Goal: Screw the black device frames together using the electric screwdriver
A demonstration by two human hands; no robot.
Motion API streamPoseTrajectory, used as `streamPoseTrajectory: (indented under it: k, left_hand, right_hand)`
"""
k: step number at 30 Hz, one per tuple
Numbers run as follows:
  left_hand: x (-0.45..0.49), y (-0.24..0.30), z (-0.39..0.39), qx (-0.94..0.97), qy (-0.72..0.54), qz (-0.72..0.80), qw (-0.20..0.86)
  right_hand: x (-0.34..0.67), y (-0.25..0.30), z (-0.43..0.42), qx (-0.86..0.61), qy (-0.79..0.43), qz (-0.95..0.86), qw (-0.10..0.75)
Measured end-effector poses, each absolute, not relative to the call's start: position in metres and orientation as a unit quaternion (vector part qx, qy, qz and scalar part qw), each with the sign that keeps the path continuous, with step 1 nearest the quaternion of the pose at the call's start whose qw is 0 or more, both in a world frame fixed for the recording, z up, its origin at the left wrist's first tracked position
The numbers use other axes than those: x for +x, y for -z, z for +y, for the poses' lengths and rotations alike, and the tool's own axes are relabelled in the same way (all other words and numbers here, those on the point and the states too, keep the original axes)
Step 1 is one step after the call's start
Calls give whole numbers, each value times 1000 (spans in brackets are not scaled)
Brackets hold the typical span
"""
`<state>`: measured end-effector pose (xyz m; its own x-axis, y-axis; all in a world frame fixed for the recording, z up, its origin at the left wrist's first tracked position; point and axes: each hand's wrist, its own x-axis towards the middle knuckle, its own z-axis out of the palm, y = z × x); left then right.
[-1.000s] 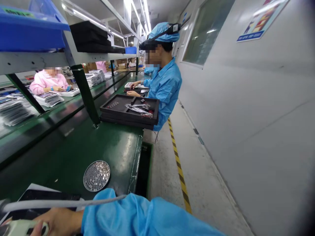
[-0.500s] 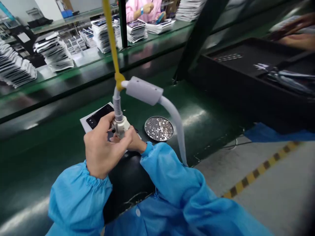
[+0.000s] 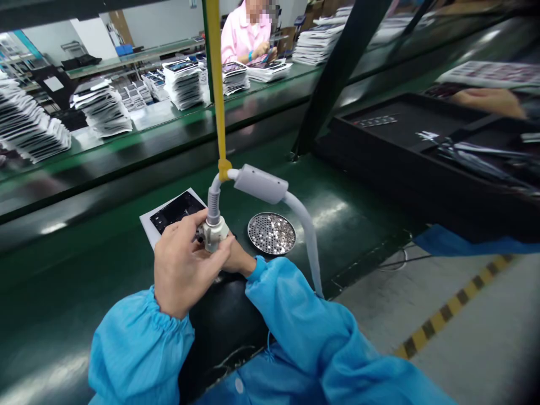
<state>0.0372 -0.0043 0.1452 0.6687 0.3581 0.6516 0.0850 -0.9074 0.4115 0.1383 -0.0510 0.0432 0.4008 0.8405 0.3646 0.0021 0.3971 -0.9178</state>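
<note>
My left hand [image 3: 182, 271] is wrapped around a white hanging power screwdriver [image 3: 213, 229], which stands upright over a black flat part [image 3: 177, 210] lying on a white sheet. My right hand [image 3: 237, 260] is mostly hidden behind the tool and grips it from the other side. A grey hose [image 3: 304, 225] leaves the tool's top and a yellow cord [image 3: 216, 84] hangs it from above. A round metal dish of small screws [image 3: 271, 233] lies just right of my hands on the green belt [image 3: 105, 270].
A black tray [image 3: 405, 146] with metal parts stands to the right, with a co-worker's hand [image 3: 489, 101] at it. Stacks of printed sheets [image 3: 101, 107] line the far table, where a person in pink [image 3: 247, 39] works. A black post [image 3: 333, 79] rises behind the belt.
One second ago I looked down the line at a co-worker; my view has swung down to my hands. Since half a second ago both hands keep the screwdriver, barely shifted.
</note>
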Motion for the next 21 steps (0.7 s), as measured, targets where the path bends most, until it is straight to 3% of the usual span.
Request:
streamPoseTrajectory:
  k: [13, 21]
  left_hand:
    - [37, -144, -4, 881, -410, 137, 194]
    - [24, -122, 17, 893, -401, 104, 177]
  right_hand:
    - [146, -44, -50, -440, -339, -487, 674]
    - [149, -50, -50, -458, -246, -444, 730]
